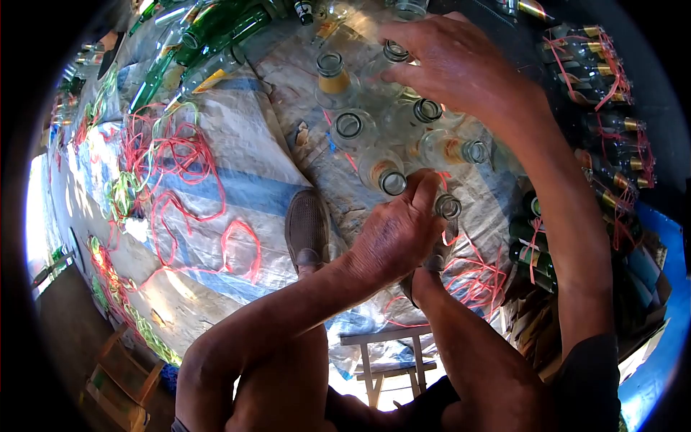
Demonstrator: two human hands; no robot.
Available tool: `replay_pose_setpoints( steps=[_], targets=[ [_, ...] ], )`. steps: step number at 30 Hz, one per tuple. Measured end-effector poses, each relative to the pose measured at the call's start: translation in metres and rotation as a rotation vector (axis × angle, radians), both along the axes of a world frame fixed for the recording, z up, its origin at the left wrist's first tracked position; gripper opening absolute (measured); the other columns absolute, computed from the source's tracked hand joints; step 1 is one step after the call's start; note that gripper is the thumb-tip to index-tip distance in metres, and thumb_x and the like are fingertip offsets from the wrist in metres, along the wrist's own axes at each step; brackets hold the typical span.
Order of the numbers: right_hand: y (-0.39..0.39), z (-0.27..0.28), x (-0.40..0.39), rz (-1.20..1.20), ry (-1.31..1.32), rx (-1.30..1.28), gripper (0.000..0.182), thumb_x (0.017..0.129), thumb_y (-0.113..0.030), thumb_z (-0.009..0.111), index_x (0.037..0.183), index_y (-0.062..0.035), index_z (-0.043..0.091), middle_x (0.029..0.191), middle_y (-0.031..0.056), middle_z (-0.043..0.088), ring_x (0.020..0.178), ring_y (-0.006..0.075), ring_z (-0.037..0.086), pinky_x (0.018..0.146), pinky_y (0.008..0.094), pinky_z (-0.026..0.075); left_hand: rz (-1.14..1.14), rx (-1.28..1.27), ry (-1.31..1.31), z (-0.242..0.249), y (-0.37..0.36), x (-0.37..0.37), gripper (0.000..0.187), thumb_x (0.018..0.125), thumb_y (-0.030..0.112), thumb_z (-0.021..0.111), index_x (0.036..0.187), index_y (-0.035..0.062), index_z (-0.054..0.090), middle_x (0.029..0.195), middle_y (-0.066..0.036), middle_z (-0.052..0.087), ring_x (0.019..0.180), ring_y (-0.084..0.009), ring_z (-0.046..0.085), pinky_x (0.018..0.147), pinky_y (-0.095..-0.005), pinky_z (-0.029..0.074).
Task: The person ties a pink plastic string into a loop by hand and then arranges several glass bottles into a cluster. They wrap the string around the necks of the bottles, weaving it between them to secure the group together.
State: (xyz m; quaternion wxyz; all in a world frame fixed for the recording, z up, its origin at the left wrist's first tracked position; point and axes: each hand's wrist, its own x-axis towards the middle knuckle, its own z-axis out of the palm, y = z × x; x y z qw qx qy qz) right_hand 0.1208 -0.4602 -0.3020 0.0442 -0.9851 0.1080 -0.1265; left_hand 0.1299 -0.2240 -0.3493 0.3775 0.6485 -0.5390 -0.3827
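Note:
Several clear glass bottles stand grouped on the sheet between my feet, among them a bottle with a yellow label (333, 82), a plain bottle (353, 129) and a tilted bottle (383, 171). My right hand (461, 68) reaches over the far side, thumb and fingers around the neck of a clear glass bottle (395, 52). Closed near the front of the group is my left hand (399, 229), with pink string (444, 175) showing at its fingertips. Another bottle (448, 207) sits just right of that hand.
Loose pink string (180, 155) is strewn on the sheet (245, 180) at left. Green bottles (219, 39) lie at the back left. Tied bottle bundles (594, 68) line the right side. A wooden stool (119, 381) stands at lower left.

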Motion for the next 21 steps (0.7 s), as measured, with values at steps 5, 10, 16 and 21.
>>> replay_pose_setpoints(
  steps=[5,10,16,21],
  targets=[
    [0.003,0.007,0.005,-0.048,0.047,0.168,0.033,0.085,-0.031,0.083,0.107,-0.0106,0.069,0.073,0.0132,0.071,0.079,0.0377,0.071,0.079,0.0502,0.053,-0.007,0.030,0.012,0.002,-0.001,0.000,0.062,0.088,0.004,0.070,0.142,-0.0035,0.041,0.140,-0.032,0.053,0.106,-0.0484,0.068,0.082,-0.0494,0.061],
    [0.004,0.007,0.007,-0.050,0.033,0.180,0.032,0.085,-0.027,0.082,0.109,-0.0110,0.069,0.072,0.0132,0.070,0.080,0.0375,0.071,0.076,0.0507,0.052,-0.008,-0.014,-0.028,-0.001,-0.001,0.000,0.062,0.088,0.004,0.070,0.142,-0.0040,0.042,0.141,-0.032,0.053,0.107,-0.0482,0.068,0.083,-0.0488,0.061],
    [-0.001,-0.003,0.007,-0.020,-0.024,0.092,0.037,0.085,-0.025,0.082,0.117,-0.0114,0.068,0.085,0.0137,0.069,0.095,0.0373,0.067,0.085,0.0501,0.050,-0.003,-0.041,-0.015,-0.002,0.000,0.000,0.063,0.087,0.004,0.070,0.143,-0.0034,0.042,0.141,-0.032,0.054,0.108,-0.0489,0.067,0.084,-0.0491,0.061],
    [0.000,0.018,0.008,-0.023,0.008,0.292,0.028,0.085,-0.012,0.074,0.107,0.0017,0.065,0.095,0.0238,0.068,0.096,0.0441,0.066,0.082,0.0530,0.051,-0.002,-0.069,-0.025,-0.005,0.001,-0.001,0.062,0.087,0.003,0.068,0.143,-0.0029,0.042,0.141,-0.031,0.053,0.100,-0.0483,0.069,0.082,-0.0492,0.061]
  ],
)
